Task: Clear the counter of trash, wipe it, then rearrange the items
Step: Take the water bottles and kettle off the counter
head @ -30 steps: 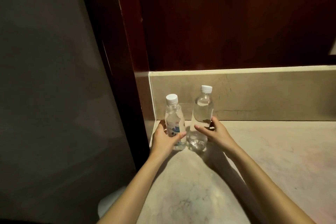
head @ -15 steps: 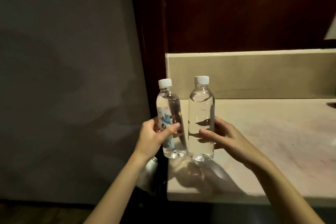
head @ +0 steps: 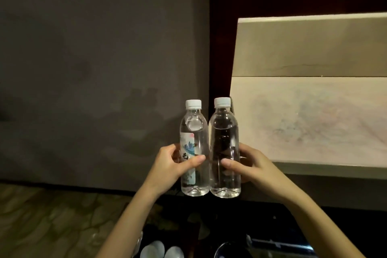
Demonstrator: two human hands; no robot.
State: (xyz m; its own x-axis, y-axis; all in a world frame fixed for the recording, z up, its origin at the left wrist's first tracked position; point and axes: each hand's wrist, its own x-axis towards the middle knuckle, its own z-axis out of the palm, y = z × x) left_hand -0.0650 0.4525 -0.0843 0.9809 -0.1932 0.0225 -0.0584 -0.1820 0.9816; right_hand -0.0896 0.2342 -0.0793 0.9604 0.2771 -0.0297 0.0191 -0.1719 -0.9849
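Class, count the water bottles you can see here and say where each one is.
2. The labelled bottle is in the left hand; the unlabelled bottle is in the right hand, both off the counter.

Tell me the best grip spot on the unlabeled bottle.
Mid-body of the unlabeled bottle, from its right side: it stands upright, and the labeled bottle touches its left flank. The right hand grips there now.
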